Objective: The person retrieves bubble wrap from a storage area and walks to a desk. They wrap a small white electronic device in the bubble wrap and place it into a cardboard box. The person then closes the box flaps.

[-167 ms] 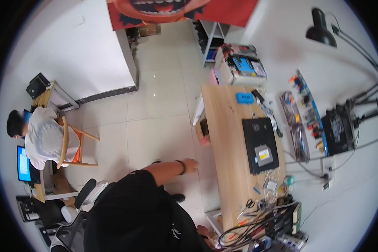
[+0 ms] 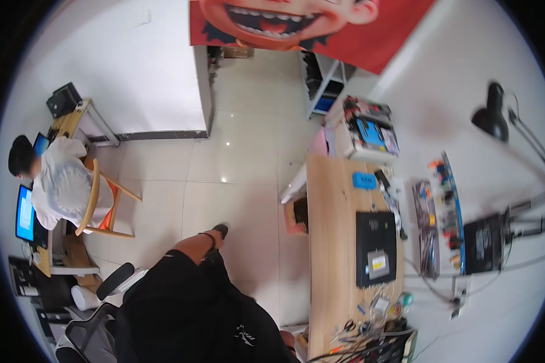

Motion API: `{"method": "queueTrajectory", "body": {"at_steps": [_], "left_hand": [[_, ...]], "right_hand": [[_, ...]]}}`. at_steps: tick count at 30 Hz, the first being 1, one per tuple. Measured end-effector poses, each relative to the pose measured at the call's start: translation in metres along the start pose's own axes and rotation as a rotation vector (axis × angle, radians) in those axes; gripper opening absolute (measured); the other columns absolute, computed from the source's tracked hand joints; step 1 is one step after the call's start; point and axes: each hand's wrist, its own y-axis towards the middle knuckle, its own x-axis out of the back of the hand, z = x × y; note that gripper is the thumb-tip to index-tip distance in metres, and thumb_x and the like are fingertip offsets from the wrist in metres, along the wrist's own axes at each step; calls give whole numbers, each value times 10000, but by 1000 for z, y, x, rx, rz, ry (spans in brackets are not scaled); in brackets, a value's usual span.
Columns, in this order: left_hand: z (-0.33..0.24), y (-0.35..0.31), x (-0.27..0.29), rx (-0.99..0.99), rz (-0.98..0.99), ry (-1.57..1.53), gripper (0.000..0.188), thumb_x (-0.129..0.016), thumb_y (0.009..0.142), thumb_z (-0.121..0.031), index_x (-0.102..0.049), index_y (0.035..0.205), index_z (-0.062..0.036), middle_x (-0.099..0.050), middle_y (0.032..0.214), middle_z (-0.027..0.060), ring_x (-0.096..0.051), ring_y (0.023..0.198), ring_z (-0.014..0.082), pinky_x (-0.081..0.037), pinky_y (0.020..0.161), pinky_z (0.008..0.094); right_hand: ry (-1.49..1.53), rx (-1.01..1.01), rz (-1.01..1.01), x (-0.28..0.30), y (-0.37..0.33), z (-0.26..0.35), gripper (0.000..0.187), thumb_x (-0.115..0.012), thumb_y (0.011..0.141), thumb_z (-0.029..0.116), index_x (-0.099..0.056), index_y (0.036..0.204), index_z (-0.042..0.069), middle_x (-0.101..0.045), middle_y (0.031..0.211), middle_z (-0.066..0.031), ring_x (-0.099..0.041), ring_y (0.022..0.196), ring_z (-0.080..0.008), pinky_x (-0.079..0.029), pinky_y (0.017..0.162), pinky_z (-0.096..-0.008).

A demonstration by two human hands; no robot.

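Since the earlier frame, the left hand (image 2: 219, 230) has drawn back from the wooden desk (image 2: 332, 242); its grip cannot be told. Right hand out of view.

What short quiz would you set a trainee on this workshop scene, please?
1. True or false: the flat black rectangular device lies on the long light wooden table.
2. What colour is the small flat tag-shaped object at the table's far end: A red, B blue, C green?
3. Fill in: the person in the white shirt sits on a ____ curved-back chair.
Key: 1 true; 2 B; 3 wooden.
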Motion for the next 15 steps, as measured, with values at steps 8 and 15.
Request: {"method": "queueTrajectory", "body": {"at_steps": [8, 15], "left_hand": [[227, 68, 14, 279, 173, -287, 459, -538, 869, -272, -680, 1244, -49, -589, 1355, 241, -537, 1299, 381, -427, 1076, 483], [280, 105, 166, 347, -150, -555, 468, -553, 914, -361, -694, 1168, 6, -645, 1251, 250, -601, 1201, 393, -477, 1018, 464]], "right_hand": [[-219, -2, 98, 68, 206, -7, 332, -529, 891, 386, -742, 856, 133, -721, 903, -159, -694, 885, -377, -557, 770, -529], [413, 16, -93, 367, 427, 206, 249, -583, 885, 222, -699, 980, 23, -708, 869, -179, -687, 784, -342, -545, 736, -435]]}}
